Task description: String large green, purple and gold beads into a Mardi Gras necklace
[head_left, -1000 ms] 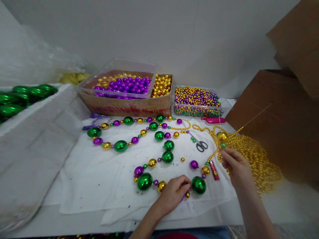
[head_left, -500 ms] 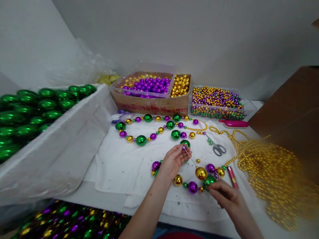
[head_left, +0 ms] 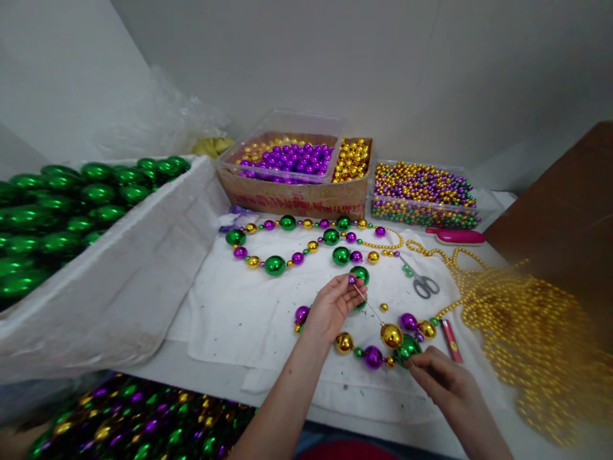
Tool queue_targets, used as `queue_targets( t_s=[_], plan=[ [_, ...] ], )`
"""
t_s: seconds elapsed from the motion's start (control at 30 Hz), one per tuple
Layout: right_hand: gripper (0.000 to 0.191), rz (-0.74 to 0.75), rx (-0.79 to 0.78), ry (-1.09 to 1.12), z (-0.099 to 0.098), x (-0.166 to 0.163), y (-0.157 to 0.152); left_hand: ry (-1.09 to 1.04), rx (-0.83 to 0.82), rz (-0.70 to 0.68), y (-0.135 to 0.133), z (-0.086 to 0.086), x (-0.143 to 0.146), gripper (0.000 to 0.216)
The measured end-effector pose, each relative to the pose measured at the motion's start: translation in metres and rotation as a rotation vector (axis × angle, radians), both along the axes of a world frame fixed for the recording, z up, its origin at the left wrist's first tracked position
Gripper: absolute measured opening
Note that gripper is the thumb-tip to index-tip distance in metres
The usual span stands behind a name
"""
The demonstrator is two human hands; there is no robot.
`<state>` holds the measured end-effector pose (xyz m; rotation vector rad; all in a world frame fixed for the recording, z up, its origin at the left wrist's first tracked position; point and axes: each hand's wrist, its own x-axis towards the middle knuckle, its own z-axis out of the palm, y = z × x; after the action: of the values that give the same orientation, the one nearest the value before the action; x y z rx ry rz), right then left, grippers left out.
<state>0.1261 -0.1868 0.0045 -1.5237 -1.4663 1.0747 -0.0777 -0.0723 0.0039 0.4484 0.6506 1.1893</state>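
A long string of green, purple and gold beads (head_left: 287, 243) snakes over a white cloth (head_left: 239, 313). My left hand (head_left: 332, 305) pinches the end of a thin needle or wire (head_left: 368, 305) with a small purple bead at its tip. A gold bead (head_left: 391, 335) sits lower on that wire. My right hand (head_left: 438, 377) pinches the string just beside a large green bead (head_left: 407, 348), near a purple bead (head_left: 372, 356).
Scissors (head_left: 421, 282), a red lighter (head_left: 450, 340) and a pink tool (head_left: 454, 236) lie on the right. A heap of gold bead strands (head_left: 522, 319) spreads far right. Boxes of beads (head_left: 297, 166) and a small-bead tub (head_left: 421, 191) stand behind. Large green beads (head_left: 57, 211) fill the left box.
My right hand came away from the gold strands down to the string beside the green bead. My left hand lifted, pinching the wire with the gold bead threaded on it. The view swung left.
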Motion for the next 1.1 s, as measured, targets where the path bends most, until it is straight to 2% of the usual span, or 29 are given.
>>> queue_targets(
  t_s=[0.27,0.37,0.53,0.73,0.87,1.1],
  plan=[
    [0.024,-0.013,0.003,0.058,0.0,-0.007,0.003,0.043,0.06,-0.065,-0.007,0.005,0.008,0.018],
    [0.023,-0.076,0.021,0.111,-0.001,-0.013,0.012,0.075,0.061,-0.122,-0.009,0.01,0.015,0.02],
    [0.019,-0.26,0.086,0.135,0.009,-0.019,0.047,0.144,0.156,-0.083,0.005,0.029,0.023,0.016],
    [0.02,-0.25,0.18,0.221,0.02,0.0,0.104,0.341,0.324,-0.001,0.046,0.054,0.039,0.017],
    [0.022,-0.185,0.143,0.262,0.017,0.02,0.119,0.405,0.298,0.052,0.062,0.05,0.051,0.019],
    [0.023,-0.187,0.042,0.277,0.004,0.044,0.12,0.327,0.176,0.04,0.069,0.026,0.062,0.025]
  ],
)
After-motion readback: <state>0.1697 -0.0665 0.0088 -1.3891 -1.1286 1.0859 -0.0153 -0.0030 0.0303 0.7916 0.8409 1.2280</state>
